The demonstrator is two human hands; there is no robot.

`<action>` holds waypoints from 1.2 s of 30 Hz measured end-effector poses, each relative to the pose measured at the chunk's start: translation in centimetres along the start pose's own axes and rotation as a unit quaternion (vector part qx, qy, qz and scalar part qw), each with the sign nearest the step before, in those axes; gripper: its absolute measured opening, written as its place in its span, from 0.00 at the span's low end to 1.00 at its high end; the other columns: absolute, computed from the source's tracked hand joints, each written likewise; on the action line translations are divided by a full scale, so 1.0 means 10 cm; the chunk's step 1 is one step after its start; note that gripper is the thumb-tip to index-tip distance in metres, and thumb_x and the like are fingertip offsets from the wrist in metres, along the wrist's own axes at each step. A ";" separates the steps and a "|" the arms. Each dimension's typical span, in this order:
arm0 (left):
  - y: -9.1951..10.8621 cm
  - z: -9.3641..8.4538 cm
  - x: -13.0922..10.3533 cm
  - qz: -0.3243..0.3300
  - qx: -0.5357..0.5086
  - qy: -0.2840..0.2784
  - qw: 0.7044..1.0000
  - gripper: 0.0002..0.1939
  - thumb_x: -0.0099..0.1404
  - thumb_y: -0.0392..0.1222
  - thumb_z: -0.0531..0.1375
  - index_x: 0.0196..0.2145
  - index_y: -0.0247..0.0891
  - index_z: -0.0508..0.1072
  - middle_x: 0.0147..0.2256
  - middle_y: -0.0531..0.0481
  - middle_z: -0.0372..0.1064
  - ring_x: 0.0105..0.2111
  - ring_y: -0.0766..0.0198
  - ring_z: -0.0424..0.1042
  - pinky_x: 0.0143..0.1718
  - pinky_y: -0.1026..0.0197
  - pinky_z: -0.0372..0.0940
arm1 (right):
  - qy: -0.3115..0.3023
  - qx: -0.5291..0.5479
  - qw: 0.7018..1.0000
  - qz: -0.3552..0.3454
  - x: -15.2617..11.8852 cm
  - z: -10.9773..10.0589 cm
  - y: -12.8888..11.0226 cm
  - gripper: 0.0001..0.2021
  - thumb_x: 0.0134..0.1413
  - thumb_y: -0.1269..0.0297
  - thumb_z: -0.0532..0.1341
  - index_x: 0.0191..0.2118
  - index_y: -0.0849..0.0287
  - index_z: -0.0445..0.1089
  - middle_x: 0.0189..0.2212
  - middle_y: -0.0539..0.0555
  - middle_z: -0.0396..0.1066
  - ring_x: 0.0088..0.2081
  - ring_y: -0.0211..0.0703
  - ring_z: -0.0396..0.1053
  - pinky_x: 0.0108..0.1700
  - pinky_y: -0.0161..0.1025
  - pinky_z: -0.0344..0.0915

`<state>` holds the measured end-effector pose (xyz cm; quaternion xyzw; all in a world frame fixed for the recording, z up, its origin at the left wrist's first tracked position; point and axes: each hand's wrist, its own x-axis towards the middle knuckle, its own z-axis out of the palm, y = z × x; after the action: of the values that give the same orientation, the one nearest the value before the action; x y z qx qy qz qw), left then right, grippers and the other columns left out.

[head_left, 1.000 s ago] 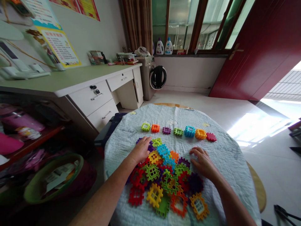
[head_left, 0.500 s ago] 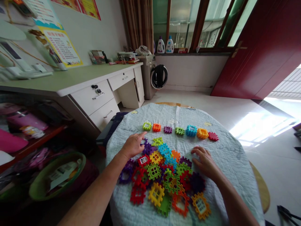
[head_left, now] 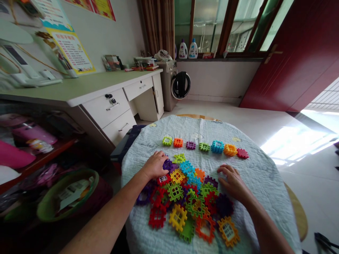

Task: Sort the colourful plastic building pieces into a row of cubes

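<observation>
My left hand (head_left: 156, 165) is at the upper left of a loose pile of colourful plastic interlocking blocks, its thumb and fingers closed about a purple block (head_left: 167, 164). A red block with a white window (head_left: 163, 179) lies just below its thumb. My right hand (head_left: 233, 180) rests on the cloth right of the pile, fingers apart and holding nothing. Nearest to it are a purple block (head_left: 211, 181) and a dark purple block (head_left: 224, 205). Yellow (head_left: 178, 217), green (head_left: 196, 205), blue (head_left: 187, 168) and red (head_left: 157, 216) blocks overlap in the pile.
Beyond the pile runs a row of blocks, from a lime one (head_left: 167, 141) to a red one (head_left: 242, 153), with a blue stack (head_left: 217, 146) among them. A pale blue cloth (head_left: 262, 197) covers the round table. A desk (head_left: 106, 84) stands left, a basket (head_left: 42, 208) below.
My left hand has drawn in its extended index finger and closed about the purple block. My right hand has hardly moved. The whole view has shifted slightly.
</observation>
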<state>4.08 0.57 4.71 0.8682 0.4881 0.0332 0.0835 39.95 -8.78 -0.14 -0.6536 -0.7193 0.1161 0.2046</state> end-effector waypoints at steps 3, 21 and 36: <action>0.02 -0.02 0.05 0.015 0.016 -0.019 1.000 0.20 0.49 0.47 0.66 0.40 0.40 0.75 0.41 0.44 0.66 0.44 0.51 0.64 0.50 0.52 0.63 | -0.004 0.001 1.000 0.001 0.01 0.00 0.00 0.12 0.49 0.65 0.56 0.40 0.55 0.71 0.48 0.57 0.69 0.54 0.53 0.63 0.57 0.50 0.58; -0.40 -0.27 0.26 0.095 -0.002 -0.063 0.994 0.26 0.49 0.32 0.60 0.47 0.40 0.70 0.47 0.46 0.69 0.49 0.53 0.65 0.55 0.54 0.58 | -0.003 0.004 1.000 -0.002 -0.01 -0.02 -0.01 0.12 0.50 0.64 0.55 0.41 0.54 0.71 0.49 0.58 0.69 0.53 0.53 0.63 0.56 0.52 0.58; -0.29 -0.27 0.37 0.088 0.039 -0.129 0.987 0.21 0.46 0.31 0.61 0.41 0.42 0.72 0.45 0.48 0.70 0.47 0.54 0.68 0.49 0.57 0.62 | -0.004 0.002 1.000 -0.003 -0.01 -0.02 0.00 0.13 0.50 0.63 0.55 0.41 0.53 0.71 0.49 0.57 0.69 0.55 0.54 0.63 0.57 0.53 0.58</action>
<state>3.16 5.53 6.76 0.9074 0.3957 -0.0911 0.1082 40.05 -8.88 -0.02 -0.6502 -0.7222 0.1200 0.2033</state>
